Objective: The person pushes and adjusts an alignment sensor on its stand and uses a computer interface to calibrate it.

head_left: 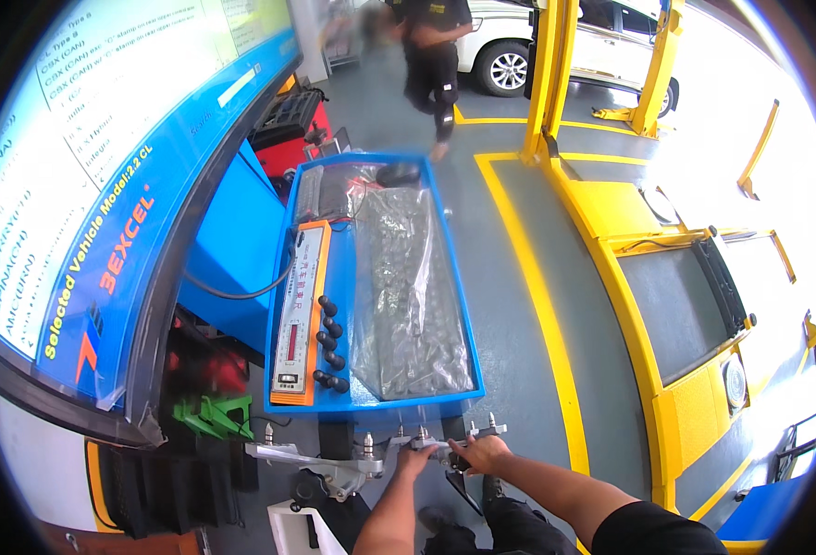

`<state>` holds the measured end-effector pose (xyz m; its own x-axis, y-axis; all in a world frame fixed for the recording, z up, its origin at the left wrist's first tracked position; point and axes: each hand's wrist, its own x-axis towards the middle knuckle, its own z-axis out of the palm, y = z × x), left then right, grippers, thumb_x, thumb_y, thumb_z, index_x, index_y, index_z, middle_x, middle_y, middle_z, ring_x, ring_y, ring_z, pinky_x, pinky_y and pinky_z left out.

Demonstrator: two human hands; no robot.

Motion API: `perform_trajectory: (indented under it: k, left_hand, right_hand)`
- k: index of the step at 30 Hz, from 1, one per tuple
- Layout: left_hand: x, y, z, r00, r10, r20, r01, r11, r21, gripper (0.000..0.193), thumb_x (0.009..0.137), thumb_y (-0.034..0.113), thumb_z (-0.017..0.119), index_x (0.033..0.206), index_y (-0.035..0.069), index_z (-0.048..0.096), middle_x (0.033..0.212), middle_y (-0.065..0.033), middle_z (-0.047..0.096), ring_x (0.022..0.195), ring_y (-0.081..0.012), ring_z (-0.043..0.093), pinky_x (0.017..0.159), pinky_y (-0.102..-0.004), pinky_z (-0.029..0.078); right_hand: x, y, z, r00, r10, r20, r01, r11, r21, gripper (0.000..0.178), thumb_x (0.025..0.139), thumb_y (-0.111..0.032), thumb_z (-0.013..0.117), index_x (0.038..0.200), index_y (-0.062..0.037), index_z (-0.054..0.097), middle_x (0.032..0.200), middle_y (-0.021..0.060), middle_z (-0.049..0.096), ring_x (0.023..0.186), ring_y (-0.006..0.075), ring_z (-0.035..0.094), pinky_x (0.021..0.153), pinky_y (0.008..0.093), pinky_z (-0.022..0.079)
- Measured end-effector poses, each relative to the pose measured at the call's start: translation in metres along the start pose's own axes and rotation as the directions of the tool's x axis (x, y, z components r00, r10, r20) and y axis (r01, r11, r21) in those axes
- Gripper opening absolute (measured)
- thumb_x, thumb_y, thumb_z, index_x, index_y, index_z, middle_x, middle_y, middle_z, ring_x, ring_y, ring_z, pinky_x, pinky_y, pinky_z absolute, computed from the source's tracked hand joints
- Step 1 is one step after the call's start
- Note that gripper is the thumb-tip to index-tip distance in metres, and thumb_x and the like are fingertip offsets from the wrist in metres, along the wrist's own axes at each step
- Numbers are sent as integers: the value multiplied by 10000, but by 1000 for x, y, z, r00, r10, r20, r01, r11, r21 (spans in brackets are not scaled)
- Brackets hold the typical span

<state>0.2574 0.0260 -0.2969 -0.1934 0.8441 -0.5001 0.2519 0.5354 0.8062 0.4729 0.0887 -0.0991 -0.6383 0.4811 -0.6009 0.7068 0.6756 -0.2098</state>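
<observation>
- Gripping a silver metal bracket [441,445], the left hand [414,460] is curling its fingers around it
- The right hand [484,453] is holding it too, its grip closed, just beside the left
- The bracket is sitting just in front of a blue tray [408,407]
- An orange-edged box [299,314] is lying inside the tray

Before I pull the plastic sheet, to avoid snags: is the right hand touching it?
Apart: the head view shows the blue tray's near rim between the right hand and the plastic sheet.
</observation>
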Motion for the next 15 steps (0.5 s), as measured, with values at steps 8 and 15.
perform_trajectory:
  k: [8,15]
  left_hand:
    - [9,10,8,987,-149,-62,154,985,75,698,687,516,809,1149,9,682,1144,-226,687,1098,-364,651,916,-426,511]
    - [-29,50,-7,912,-282,-299,283,958,-40,291,758,299,761,762,25,662,617,-62,610,519,-187,568,460,-357,407]
  right_hand:
    - [-135,55,68,811,565,-154,-299,625,721,406,820,-206,634,1167,-42,501,1173,224,564,1112,385,587,948,446,492]
    - [-164,117,80,886,414,-211,-168,709,685,377,815,-104,579,1190,-75,558,1057,221,612,1101,378,572,985,447,466]
